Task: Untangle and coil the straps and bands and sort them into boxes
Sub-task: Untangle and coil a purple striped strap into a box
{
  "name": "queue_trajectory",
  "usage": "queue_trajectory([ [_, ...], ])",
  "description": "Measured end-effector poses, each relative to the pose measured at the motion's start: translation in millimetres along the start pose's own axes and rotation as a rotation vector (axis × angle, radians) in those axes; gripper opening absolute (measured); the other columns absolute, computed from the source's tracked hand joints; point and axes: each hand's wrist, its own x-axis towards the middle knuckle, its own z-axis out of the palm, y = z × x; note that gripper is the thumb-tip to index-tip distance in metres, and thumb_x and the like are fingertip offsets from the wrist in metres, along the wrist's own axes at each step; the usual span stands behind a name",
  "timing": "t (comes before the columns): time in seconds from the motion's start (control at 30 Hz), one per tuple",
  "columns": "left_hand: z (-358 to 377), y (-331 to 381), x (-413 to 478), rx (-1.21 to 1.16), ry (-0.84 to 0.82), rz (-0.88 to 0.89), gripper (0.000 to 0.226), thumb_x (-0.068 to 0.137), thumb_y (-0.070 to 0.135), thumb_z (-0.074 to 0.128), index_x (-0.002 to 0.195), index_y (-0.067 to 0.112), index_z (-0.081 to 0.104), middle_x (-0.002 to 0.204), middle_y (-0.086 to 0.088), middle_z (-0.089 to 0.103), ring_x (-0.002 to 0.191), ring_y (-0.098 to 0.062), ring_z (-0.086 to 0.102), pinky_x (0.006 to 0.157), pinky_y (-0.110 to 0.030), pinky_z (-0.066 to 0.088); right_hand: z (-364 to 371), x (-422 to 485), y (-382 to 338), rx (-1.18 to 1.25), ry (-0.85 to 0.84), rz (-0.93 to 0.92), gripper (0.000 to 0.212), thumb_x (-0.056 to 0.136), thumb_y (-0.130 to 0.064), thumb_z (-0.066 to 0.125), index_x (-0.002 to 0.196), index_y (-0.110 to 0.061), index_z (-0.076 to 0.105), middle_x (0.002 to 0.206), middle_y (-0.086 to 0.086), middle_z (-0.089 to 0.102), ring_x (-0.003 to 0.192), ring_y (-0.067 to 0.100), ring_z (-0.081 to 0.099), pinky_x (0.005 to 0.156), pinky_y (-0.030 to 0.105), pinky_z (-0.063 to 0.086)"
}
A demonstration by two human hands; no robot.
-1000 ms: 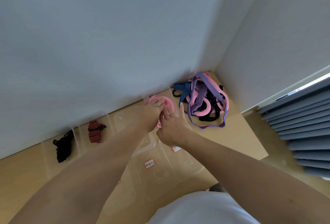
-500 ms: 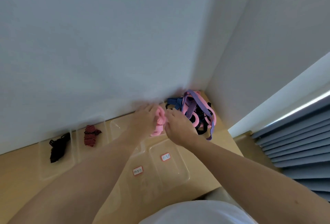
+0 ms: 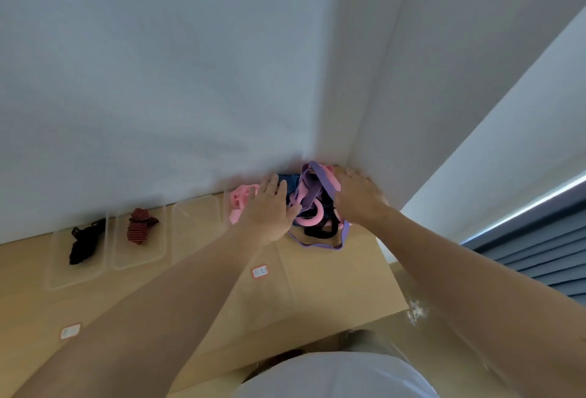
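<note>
Tangled straps (image 3: 312, 207) are lying in the table's (image 3: 326, 289) far right corner. The left hand (image 3: 269, 207) and right hand (image 3: 358, 197) are resting on their two sides, fingers straight, gripping nothing. A pink band (image 3: 240, 201) is lying just left of them.

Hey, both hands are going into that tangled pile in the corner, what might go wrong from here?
1. The purple band loops around pink and black straps in the pile, so pulling one piece may tighten the tangle or drag everything along.
2. The left hand reaches right beside the already coiled pink band; a brush from the wrist might knock it loose.
</note>
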Motion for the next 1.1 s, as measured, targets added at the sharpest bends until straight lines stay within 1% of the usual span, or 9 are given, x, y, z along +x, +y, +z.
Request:
queue_trajectory([
  [0.2, 18, 43, -1, -0.042, -0.009, -0.100, 0.075, 0.103, 0.054, 0.036, 0.159, 0.006, 0.019, 0.168, -0.015, 0.013, 0.156, -0.032, 0.007, 0.124, -0.052, 0.016, -5, -6, 44, 0.138, -0.119, -0.008, 0.014, 0.088, -0.014, 0.047, 0.102, -0.016, 0.045, 0.106, 0.006, 0.054, 0.089, 0.030, 0.054, 0.074, 0.036, 0.044],
  [0.33, 30, 68, -5, -0.089, 0.019, -0.146, 0.072, 0.093, 0.061, 0.019, 0.152, 0.021, 0.022, 0.157, -0.016, 0.033, 0.149, -0.040, 0.024, 0.121, -0.052, 0.024, -9, -7, 60, 0.230, -0.136, -0.040, 0.007, 0.090, -0.013, 0.043, 0.096, -0.016, 0.043, 0.090, 0.004, 0.053, 0.079, 0.030, 0.054, 0.060, 0.031, 0.035],
  [0.43, 39, 79, -6, -0.141, 0.030, -0.220, 0.074, 0.099, 0.057, 0.030, 0.158, 0.014, 0.024, 0.162, -0.012, 0.029, 0.150, -0.034, 0.023, 0.121, -0.047, 0.026, -8, -6, 65, 0.322, -0.154, -0.075, 0.007, 0.088, -0.014, 0.045, 0.095, -0.014, 0.044, 0.078, 0.004, 0.056, 0.065, 0.025, 0.051, 0.050, 0.028, 0.033],
  [0.53, 43, 92, -14, -0.179, 0.019, -0.252, 0.075, 0.103, 0.047, 0.040, 0.160, 0.004, 0.016, 0.168, -0.013, 0.018, 0.156, -0.030, 0.010, 0.125, -0.043, 0.015, -8, -9, 64, 0.383, -0.197, -0.109, 0.009, 0.092, -0.016, 0.050, 0.098, -0.012, 0.056, 0.092, 0.007, 0.063, 0.074, 0.027, 0.055, 0.053, 0.026, 0.037],
  [0.67, 40, 105, -21, -0.204, -0.009, -0.217, 0.069, 0.105, 0.035, 0.047, 0.157, -0.002, 0.021, 0.168, -0.016, 0.015, 0.155, -0.032, 0.012, 0.122, -0.039, 0.017, -6, -11, 63, 0.445, -0.228, -0.080, 0.038, 0.095, -0.016, 0.052, 0.132, -0.010, 0.057, 0.124, 0.012, 0.063, 0.105, 0.031, 0.062, 0.081, 0.034, 0.050],
  [0.77, 34, 106, -16, -0.335, 0.055, -0.242, 0.032, 0.101, 0.024, 0.049, 0.127, 0.005, 0.049, 0.128, -0.015, 0.057, 0.112, -0.035, 0.052, 0.089, -0.042, 0.042, -4, -2, 60, 0.509, -0.229, -0.058, 0.031, 0.091, -0.014, 0.050, 0.119, -0.009, 0.061, 0.111, 0.009, 0.065, 0.095, 0.031, 0.064, 0.075, 0.034, 0.051],
  [0.87, 18, 105, -4, -0.507, 0.146, -0.308, 0.017, 0.098, 0.014, 0.046, 0.081, 0.018, 0.046, 0.076, -0.001, 0.050, 0.076, -0.028, 0.048, 0.064, -0.035, 0.038, -7, 13, 51, 0.616, -0.211, -0.006, 0.030, 0.090, -0.018, 0.046, 0.113, -0.012, 0.063, 0.109, 0.005, 0.068, 0.093, 0.029, 0.067, 0.078, 0.036, 0.055],
  [1.0, -11, 97, 22, -0.848, 0.210, -0.443, 0.036, 0.103, 0.014, 0.050, 0.076, 0.038, 0.046, 0.081, 0.013, 0.053, 0.077, -0.007, 0.053, 0.078, -0.022, 0.047, -6, 40, 37, 0.711, -0.186, 0.036, 0.020, 0.091, -0.015, 0.050, 0.072, -0.016, 0.056, 0.071, 0.000, 0.055, 0.069, 0.026, 0.052, 0.052, 0.024, 0.039],
  [1.1, -21, 82, 43, -1.138, 0.102, -0.527, 0.028, 0.097, 0.010, 0.055, 0.080, 0.033, 0.057, 0.089, 0.007, 0.062, 0.089, -0.019, 0.063, 0.090, -0.037, 0.057, -4, 52, 31, 0.810, -0.236, 0.107, 0.015, 0.095, -0.011, 0.054, 0.081, -0.018, 0.057, 0.076, 0.001, 0.053, 0.065, 0.017, 0.049, 0.048, 0.016, 0.036],
])
